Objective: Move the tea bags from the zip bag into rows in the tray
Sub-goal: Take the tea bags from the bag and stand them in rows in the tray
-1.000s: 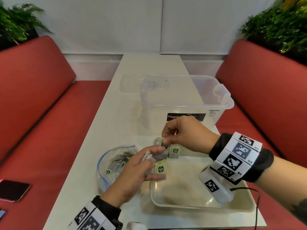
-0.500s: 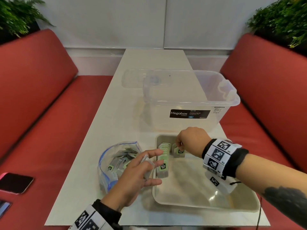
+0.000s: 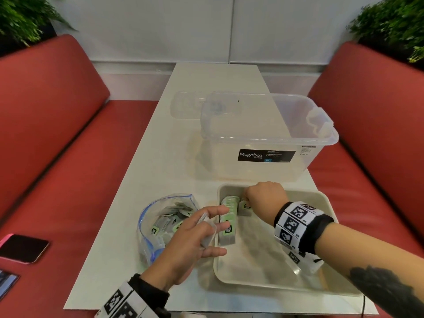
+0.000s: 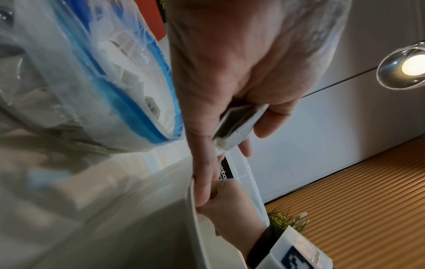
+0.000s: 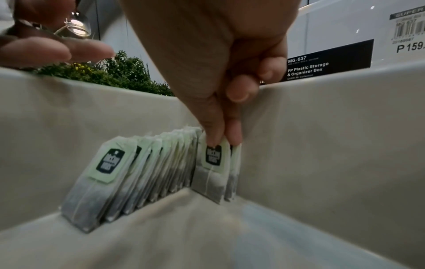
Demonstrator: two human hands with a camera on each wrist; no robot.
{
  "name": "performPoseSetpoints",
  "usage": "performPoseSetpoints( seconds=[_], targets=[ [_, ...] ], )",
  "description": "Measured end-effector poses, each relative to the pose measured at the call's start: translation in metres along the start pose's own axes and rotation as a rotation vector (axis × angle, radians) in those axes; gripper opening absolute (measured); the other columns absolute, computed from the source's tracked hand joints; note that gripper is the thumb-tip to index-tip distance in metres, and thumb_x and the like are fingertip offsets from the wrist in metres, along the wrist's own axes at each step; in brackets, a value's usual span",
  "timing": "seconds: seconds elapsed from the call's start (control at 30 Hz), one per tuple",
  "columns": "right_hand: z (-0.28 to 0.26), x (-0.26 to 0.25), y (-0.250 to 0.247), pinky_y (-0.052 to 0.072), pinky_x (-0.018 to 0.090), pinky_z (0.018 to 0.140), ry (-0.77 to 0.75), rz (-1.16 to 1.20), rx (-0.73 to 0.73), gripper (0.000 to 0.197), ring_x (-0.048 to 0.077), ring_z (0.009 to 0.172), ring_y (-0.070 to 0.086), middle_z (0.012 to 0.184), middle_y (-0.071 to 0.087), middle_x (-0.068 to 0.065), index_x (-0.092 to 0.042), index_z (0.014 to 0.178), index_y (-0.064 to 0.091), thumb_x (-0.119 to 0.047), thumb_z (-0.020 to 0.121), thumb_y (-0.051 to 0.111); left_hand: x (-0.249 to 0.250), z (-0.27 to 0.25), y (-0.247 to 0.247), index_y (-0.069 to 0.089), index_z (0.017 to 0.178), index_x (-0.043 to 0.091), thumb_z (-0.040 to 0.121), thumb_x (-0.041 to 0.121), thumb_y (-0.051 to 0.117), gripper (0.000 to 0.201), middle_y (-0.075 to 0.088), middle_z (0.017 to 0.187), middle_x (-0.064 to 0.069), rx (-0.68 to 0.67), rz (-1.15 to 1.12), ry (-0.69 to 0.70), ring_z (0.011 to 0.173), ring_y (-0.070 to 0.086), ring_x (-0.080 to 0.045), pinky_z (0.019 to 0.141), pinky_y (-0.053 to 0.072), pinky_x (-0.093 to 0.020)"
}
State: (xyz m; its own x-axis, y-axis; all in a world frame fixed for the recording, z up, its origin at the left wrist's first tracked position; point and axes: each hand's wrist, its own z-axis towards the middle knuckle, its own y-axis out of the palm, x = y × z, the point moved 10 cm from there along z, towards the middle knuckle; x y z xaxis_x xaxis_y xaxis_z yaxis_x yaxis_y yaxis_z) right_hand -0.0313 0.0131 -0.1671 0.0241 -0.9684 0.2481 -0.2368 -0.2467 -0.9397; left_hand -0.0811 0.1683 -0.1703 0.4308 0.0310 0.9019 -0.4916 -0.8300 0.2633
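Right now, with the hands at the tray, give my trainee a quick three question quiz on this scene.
1. True or false: the right hand pinches a green-tagged paper tea bag standing beside the first row of tea bags in the beige plastic tray.
2. What does the left hand hold? A) a tea bag B) a phone C) nothing
3. Fill in: the clear blue-zip plastic bag lies to the ____ of the tray in the head view.

Key: 1 true; 2 A; 3 left.
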Motion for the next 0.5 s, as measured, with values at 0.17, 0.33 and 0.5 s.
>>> performPoseSetpoints(
  seconds=[0.17, 0.33, 0.5],
  targets=[
    [-0.003, -0.002, -0.001, 0.035, 0.030, 0.068, -0.011, -0.035, 0.005, 0.022, 0.030, 0.096, 0.062, 0.105, 0.066, 0.008, -0.015, 0.107, 0.059, -0.014, 0.093, 0.041, 0.000, 0.000, 0.001, 0.068, 0.106, 0.021, 0.071, 0.016, 0.046, 0.041, 0.065, 0.116, 0.010, -0.017, 0.001, -0.003, 0.111, 0.061, -0.008, 0.086, 0.053, -0.053],
    [-0.003, -0.003, -0.002, 0.034, 0.030, 0.068, -0.020, -0.016, 0.016, 0.020, 0.029, 0.096, 0.062, 0.106, 0.065, 0.007, -0.015, 0.108, 0.055, -0.017, 0.094, 0.041, -0.001, 0.001, 0.003, 0.065, 0.110, 0.014, 0.072, 0.015, 0.048, 0.041, 0.064, 0.120, 0.003, -0.051, -0.104, -0.035, 0.110, 0.063, -0.013, 0.082, 0.054, -0.053],
    [-0.010, 0.006, -0.032, 0.039, 0.030, 0.067, 0.032, 0.193, 0.179, 0.023, 0.029, 0.090, 0.062, 0.098, 0.067, 0.003, -0.021, 0.108, 0.055, -0.034, 0.095, 0.042, 0.001, 0.003, 0.007, 0.063, 0.111, 0.008, 0.080, 0.026, 0.060, 0.035, 0.064, 0.122, -0.011, -0.086, -0.462, -0.134, 0.110, 0.063, -0.028, 0.076, 0.054, -0.059]
  ],
)
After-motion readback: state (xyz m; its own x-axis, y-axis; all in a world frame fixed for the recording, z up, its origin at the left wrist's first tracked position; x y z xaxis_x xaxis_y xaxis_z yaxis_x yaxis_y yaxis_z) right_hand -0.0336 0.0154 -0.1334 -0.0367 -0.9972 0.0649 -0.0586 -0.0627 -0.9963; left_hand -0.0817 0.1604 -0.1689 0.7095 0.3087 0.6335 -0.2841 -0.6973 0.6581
